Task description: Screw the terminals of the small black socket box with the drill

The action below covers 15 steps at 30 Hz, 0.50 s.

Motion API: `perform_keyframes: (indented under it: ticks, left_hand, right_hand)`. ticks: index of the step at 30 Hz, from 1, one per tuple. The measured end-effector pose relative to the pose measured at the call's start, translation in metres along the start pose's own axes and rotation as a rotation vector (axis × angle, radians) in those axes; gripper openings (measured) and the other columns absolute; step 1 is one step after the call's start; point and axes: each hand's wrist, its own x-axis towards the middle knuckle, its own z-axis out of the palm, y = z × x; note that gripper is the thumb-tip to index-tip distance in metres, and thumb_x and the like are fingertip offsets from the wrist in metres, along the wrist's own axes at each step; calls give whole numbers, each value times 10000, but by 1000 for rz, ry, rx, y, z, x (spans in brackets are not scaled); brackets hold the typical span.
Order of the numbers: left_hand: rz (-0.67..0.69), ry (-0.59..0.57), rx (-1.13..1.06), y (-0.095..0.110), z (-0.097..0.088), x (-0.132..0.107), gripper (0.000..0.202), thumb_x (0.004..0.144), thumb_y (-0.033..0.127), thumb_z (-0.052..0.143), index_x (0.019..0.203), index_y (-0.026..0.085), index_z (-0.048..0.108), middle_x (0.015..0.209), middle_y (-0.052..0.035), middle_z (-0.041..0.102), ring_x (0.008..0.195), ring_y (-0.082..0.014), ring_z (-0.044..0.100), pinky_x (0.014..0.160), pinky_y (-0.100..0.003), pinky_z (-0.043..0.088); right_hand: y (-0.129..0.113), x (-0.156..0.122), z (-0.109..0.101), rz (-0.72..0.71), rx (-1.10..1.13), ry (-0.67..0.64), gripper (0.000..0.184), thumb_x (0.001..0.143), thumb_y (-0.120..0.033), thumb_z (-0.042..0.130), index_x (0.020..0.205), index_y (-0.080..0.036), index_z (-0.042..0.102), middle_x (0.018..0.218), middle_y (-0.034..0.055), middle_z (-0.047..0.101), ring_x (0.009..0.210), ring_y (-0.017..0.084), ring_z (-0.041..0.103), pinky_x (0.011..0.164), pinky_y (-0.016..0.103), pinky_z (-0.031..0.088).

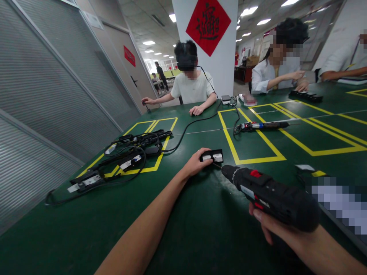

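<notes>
My right hand [275,223] is wrapped around the handle of a black and red cordless drill [266,193]. The drill points forward and left, and its thin bit [217,165] reaches the near edge of a small black part with white pieces in it [218,157]. Whether the bit touches that part I cannot tell. With thumb and fingers, my left hand [197,162] grips the part's left side against the green table [183,214]. Some of the fingers are hidden behind the part.
Black devices with cables [137,152] lie in a heap on the left, over yellow tape outlines. An electric screwdriver [265,125] rests at the right middle. A blurred-out flat object [338,202] sits at the right edge. Two people [192,84] sit across the table; another is at far right.
</notes>
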Motion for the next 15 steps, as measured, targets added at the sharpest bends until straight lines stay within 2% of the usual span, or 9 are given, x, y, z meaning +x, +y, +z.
perform_keyframes:
  ticks: [4,9,11,15]
  left_hand:
    - [9,-5,-16,-1,0,1,439,780,344,614,1182,180,542,1120,-65,617,1008,-231,582,916,-340,434]
    - [11,-5,-26,-3,0,0,448,774,331,624,1189,184,539,1129,-66,613,1010,-232,581,915,-342,435]
    - [13,-2,-26,-4,0,0,447,774,329,623,1190,187,539,1132,-65,614,1012,-232,581,915,-344,436]
    - [1,-6,-18,-1,0,0,452,773,338,617,1192,187,538,1126,-65,621,1006,-236,587,906,-348,443]
  right_hand:
    - [-2,-2,1,18,36,49,432,741,-606,527,494,-254,496,744,62,690,845,279,644,597,344,478]
    - [-2,-2,3,-9,13,83,379,742,-599,521,581,-264,597,619,50,679,687,270,665,518,346,476]
    - [-2,-2,3,-10,19,102,370,736,-593,530,580,-265,604,646,58,699,742,286,677,497,338,474]
    - [-3,-3,4,10,37,117,423,722,-603,532,477,-259,521,753,71,740,864,304,675,498,327,484]
